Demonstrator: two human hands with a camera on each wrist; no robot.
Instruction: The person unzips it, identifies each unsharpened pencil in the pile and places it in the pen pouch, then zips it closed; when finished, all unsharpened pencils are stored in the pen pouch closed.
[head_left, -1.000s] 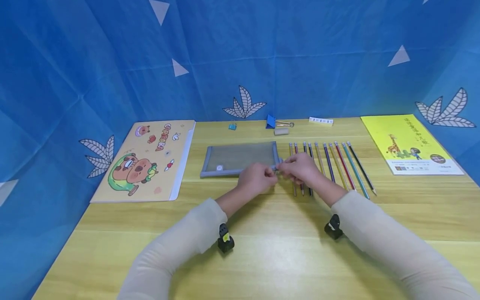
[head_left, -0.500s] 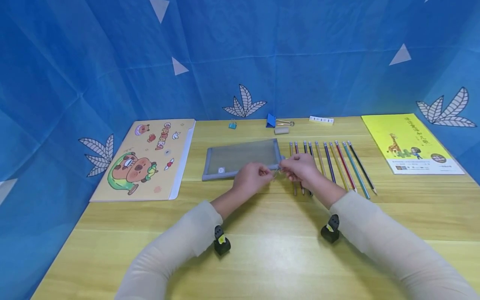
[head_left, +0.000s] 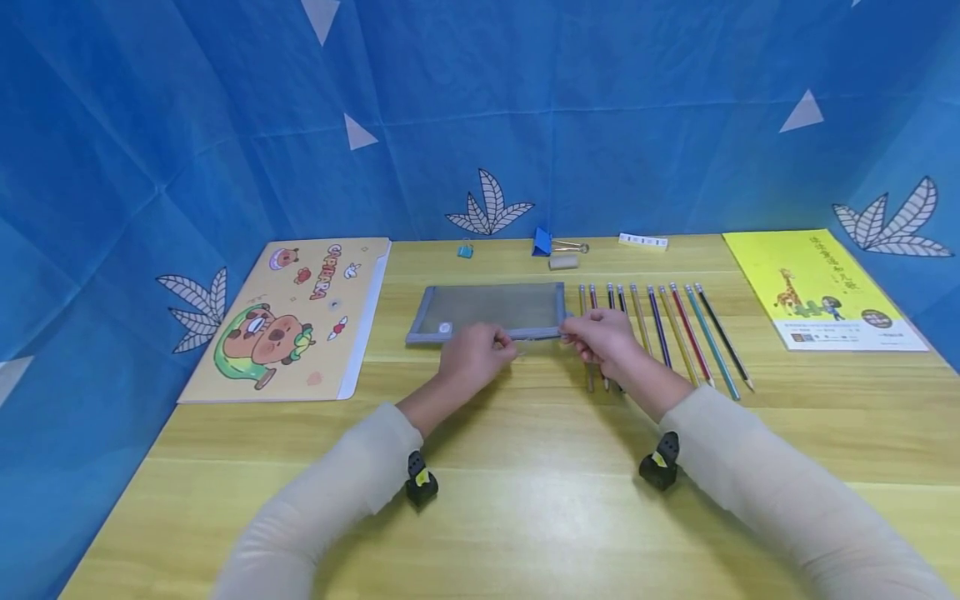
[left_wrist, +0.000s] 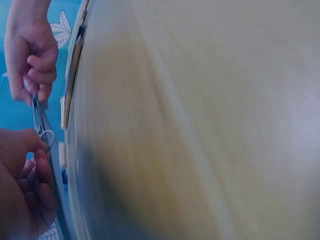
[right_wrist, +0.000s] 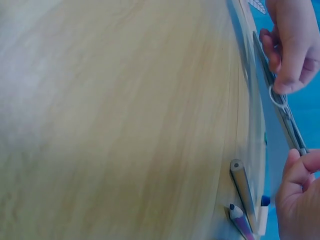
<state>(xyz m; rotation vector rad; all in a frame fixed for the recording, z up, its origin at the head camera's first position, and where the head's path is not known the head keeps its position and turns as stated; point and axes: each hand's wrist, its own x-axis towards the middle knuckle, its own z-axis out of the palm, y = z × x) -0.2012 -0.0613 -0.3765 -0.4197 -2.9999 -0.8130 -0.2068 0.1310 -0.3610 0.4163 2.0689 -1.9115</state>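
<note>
A grey mesh zip pencil case (head_left: 491,307) lies flat in the middle of the table, its zip along the near edge. My left hand (head_left: 474,357) pinches the ring of the zip pull (right_wrist: 278,99) between thumb and finger, partway along that edge. At the case's near right corner, my right hand (head_left: 607,340) pinches the end of the zip. Between the hands the zip teeth show parted in the right wrist view. Several pencils (head_left: 701,335) lie side by side just right of the case, some partly hidden under my right hand.
A capybara folder (head_left: 288,325) lies at the left, a yellow booklet (head_left: 813,283) at the right. Along the back are a small teal clip (head_left: 465,251), a blue binder clip (head_left: 542,242), a grey cylinder (head_left: 563,262) and a white eraser-like block (head_left: 642,241). A blue curtain (head_left: 600,167) stands behind.
My left hand has moved left along the case's near edge, drawing the zip pull away from the right corner. The case has shifted slightly and straightened. My right hand stays at the corner.
</note>
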